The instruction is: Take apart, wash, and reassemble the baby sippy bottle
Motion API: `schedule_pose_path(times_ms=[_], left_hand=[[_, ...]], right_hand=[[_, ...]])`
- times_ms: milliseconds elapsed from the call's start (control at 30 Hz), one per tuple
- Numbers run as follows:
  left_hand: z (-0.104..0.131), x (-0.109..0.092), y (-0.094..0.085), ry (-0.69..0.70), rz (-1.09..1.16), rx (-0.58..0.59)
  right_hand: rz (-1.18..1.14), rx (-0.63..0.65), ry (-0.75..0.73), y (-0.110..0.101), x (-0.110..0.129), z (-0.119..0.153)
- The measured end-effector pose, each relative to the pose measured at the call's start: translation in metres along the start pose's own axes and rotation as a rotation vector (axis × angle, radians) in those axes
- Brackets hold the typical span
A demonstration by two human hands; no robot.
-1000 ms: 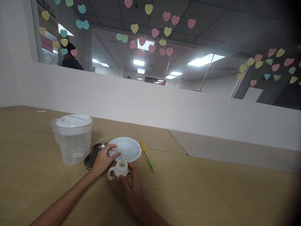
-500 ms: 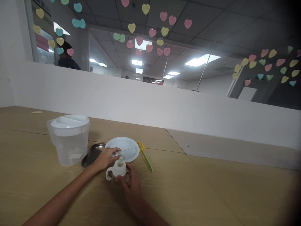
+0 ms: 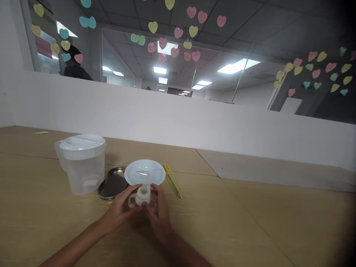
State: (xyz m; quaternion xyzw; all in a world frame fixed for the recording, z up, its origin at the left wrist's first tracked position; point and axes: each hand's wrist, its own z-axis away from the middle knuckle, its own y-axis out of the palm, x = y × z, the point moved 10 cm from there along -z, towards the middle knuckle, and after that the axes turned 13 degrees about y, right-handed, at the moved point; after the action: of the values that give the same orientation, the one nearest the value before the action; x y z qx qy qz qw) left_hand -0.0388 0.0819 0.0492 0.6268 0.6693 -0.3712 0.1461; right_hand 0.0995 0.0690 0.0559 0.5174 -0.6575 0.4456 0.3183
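Observation:
A small white baby bottle (image 3: 143, 195) with side handles and a teat on top stands at the front middle, gripped from both sides. My left hand (image 3: 124, 207) curves round its left side, thumb at the front and fingers behind. On the other side my right hand (image 3: 160, 213) wraps it, thumb across the front. The bottle's lower part is hidden by the hands. Just behind it lies a white dish (image 3: 144, 165) with something thin and clear in it. A kidney-shaped metal tray (image 3: 112, 183) sits to the left of the dish.
A clear pitcher (image 3: 86, 174) with a white lid stands at the left. Right of the dish lies a green-handled brush (image 3: 174, 185) with a yellow head. A low white wall (image 3: 139, 115) runs behind the table (image 3: 236, 222); a person (image 3: 74, 66) shows through the glass above.
My left hand has come from the dish's edge to the bottle's left side and closed on it. The right hand keeps its hold. The view has shifted slightly.

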Motion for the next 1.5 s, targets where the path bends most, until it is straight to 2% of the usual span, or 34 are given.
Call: schedule_pose_path(times_ms=[100,200,267,367,467,500,533,567,633,700,767,833,900,1000,1200,1267,1400,1500], left_hand=[[0.003,0.001,0.003,0.038,-0.117,-0.021],[0.001,0.008,0.006,0.039,-0.111,-0.033],[0.002,0.014,0.008,0.008,-0.055,-0.032],[0.004,0.021,0.01,-0.045,0.012,-0.031],[0.005,0.023,0.01,-0.052,-0.005,-0.027],[0.006,0.023,0.009,-0.053,-0.017,-0.032],[0.006,0.024,0.008,-0.056,-0.027,-0.042],[0.006,0.025,0.006,-0.059,-0.036,-0.057],[0.007,0.026,0.004,-0.051,-0.05,-0.091],[0.008,0.025,0.004,-0.04,-0.064,-0.1],[0.01,0.024,0.006,-0.044,-0.068,-0.093],[0.01,0.024,0.007,-0.061,-0.059,-0.087],[0.01,0.022,0.007,-0.075,-0.05,-0.091],[0.009,0.02,0.009,-0.087,-0.046,-0.08],[0.005,0.012,0.011,-0.047,-0.038,-0.074],[0.005,0.011,0.012,-0.044,-0.031,-0.068],[0.007,0.012,0.01,-0.075,-0.045,-0.075],[0.007,0.013,0.01,-0.074,-0.034,-0.076]], right_hand=[[0.082,-0.019,-0.058,-0.003,0.017,-0.013],[0.133,0.039,-0.024,-0.002,0.022,-0.031],[0.102,0.127,0.009,0.0,0.021,-0.041],[-0.004,0.345,0.081,0.009,0.014,-0.047],[-0.063,0.509,0.141,0.013,0.002,-0.053],[-0.057,0.503,0.137,0.008,-0.001,-0.058],[-0.045,0.444,0.128,-0.001,-0.004,-0.066],[-0.03,0.356,0.121,-0.012,-0.007,-0.075],[-0.034,0.097,0.138,-0.042,-0.014,-0.09],[-0.057,-0.022,0.156,-0.053,-0.016,-0.093],[-0.062,0.068,0.16,-0.038,-0.009,-0.086],[0.011,0.319,0.132,-0.003,0.004,-0.071],[0.174,0.434,0.11,0.017,0.013,-0.058],[0.215,0.498,0.169,0.023,0.015,-0.053],[0.029,0.642,0.205,0.027,0.017,-0.045],[0.015,0.607,0.192,0.03,0.016,-0.042],[0.112,0.378,0.201,0.014,0.001,-0.052],[0.05,0.464,0.166,0.009,0.0,-0.054]])
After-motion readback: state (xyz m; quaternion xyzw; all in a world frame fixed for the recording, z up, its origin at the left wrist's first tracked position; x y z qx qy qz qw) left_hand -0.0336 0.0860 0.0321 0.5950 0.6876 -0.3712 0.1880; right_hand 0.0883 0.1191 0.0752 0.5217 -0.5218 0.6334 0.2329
